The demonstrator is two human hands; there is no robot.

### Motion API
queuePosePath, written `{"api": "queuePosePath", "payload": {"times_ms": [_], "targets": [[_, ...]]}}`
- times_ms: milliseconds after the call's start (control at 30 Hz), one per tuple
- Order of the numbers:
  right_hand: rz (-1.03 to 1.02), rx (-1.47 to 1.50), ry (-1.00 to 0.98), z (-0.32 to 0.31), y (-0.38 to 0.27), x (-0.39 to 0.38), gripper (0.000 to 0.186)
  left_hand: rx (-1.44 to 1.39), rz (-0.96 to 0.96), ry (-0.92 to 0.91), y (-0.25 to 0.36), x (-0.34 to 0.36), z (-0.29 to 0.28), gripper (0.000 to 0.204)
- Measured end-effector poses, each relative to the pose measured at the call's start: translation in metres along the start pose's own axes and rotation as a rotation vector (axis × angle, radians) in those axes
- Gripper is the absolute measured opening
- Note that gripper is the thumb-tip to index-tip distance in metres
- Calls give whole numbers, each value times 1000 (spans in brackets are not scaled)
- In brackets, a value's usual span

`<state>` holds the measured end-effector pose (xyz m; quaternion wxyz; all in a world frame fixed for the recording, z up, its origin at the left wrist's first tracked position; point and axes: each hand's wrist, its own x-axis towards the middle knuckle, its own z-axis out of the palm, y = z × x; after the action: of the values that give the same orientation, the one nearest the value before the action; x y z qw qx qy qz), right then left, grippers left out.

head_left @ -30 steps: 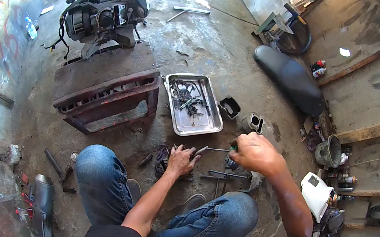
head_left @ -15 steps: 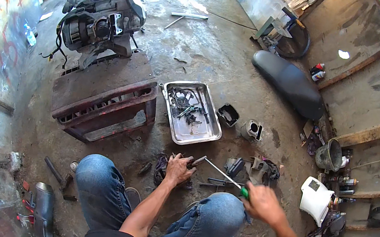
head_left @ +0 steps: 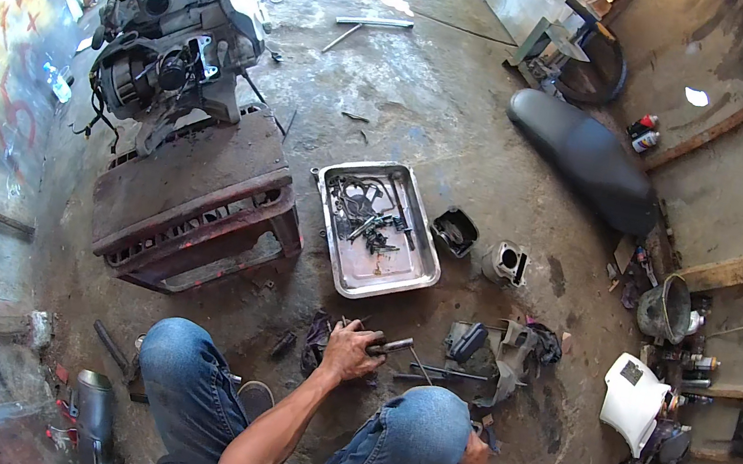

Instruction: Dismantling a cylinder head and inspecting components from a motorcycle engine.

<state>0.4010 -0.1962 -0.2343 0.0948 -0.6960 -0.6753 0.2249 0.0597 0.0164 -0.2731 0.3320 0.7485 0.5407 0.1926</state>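
My left hand (head_left: pixel 352 352) is closed around a small metal part (head_left: pixel 393 344), with a short grey cylinder sticking out to the right of my fingers. The thin shaft of a screwdriver (head_left: pixel 421 365) reaches up to this part from behind my right knee. Down beside that knee, my right hand (head_left: pixel 474 455) is partly hidden and lies in line with the shaft, closed on the screwdriver; its handle is out of sight. Beneath my left hand is a dark crumpled cloth or bag (head_left: pixel 315 341).
Ahead lies a metal tray (head_left: pixel 389 283) of small dark parts, with an engine cylinder (head_left: pixel 504 262) to its right. An engine (head_left: pixel 162 36) rests on a dark red crate (head_left: pixel 200 192) at left. At right are a black seat (head_left: pixel 588 161), a bucket (head_left: pixel 666 309) and a white panel (head_left: pixel 633 397).
My right hand has dropped down and back beside my right knee, taking the screwdriver, so its green handle is now hidden. My left hand still holds the metal part, slightly lower in view.
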Motion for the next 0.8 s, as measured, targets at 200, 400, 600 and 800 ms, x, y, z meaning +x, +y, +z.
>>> {"api": "queuePosePath", "payload": {"times_ms": [200,400,600,800], "targets": [[37,14,0,17,21,31,53,-41,4,22,-14,-2,6,47],[8,65,43,-8,-11,21,48,-73,33,8,-15,-5,8,48],[45,92,61,-71,-89,4,45,21,73,2,-1,-4,-4,47],[-47,81,47,-182,-194,42,40,27,88,-20,3,1,0,38]]}}
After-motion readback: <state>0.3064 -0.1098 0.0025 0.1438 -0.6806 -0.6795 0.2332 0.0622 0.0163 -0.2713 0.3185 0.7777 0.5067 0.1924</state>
